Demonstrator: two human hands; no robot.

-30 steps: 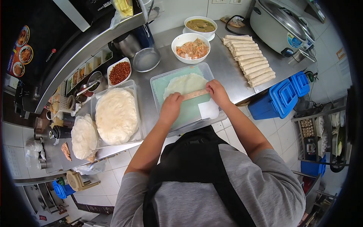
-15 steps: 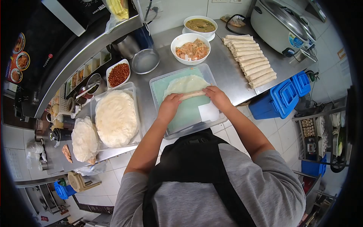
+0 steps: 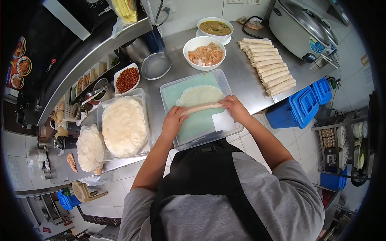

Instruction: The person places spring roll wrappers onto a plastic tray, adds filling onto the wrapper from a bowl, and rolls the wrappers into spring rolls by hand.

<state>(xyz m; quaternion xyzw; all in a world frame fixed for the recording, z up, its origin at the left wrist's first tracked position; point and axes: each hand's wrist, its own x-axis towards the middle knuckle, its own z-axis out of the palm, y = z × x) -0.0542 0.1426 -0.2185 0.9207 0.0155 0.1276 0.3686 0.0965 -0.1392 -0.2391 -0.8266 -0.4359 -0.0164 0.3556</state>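
A partly rolled spring roll (image 3: 202, 107) lies across the pale green sheet on a clear plastic tray (image 3: 164, 101). The flat round part of its wrapper (image 3: 201, 94) spreads out on the far side. My left hand (image 3: 174, 119) closes over the roll's left end, fingers curled. At the other end, my right hand (image 3: 235, 107) grips with its fingertips. A white square piece (image 3: 222, 121) rests on the sheet near my right wrist. Finished spring rolls (image 3: 275, 72) lie in a row to the right. A bowl of shrimp-coloured filling (image 3: 206, 54) stands behind the tray.
At left, a clear container (image 3: 148, 136) holds a stack of round wrappers (image 3: 124, 126), beside a bagged stack (image 3: 90, 148). A dish of reddish beans or nuts (image 3: 127, 78), a metal pan (image 3: 156, 66) and a soup bowl (image 3: 216, 27) stand behind. A large cooker (image 3: 295, 30) occupies the back right.
My left hand has shifted slightly left and down along the roll, so my hands are a little farther apart. The view has moved slightly.
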